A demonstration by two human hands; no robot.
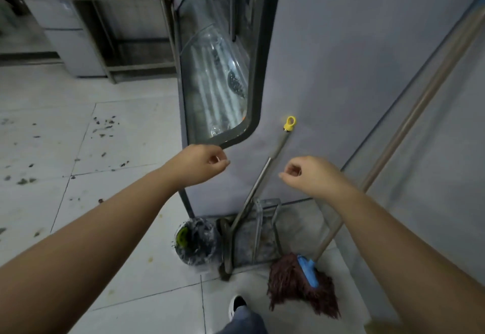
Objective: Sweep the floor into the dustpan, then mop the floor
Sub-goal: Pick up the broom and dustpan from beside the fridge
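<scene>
Left hand [199,163], right hand [312,175]: grip loosely curled, empty.

No text, label, brand, number or sign can be read anywhere in this view. The grey cabinet side [341,71], the glass door [215,84] and the blue mop head [308,272] bear no legible marking. The shelf items at the top are too blurred to make out any print.
</scene>
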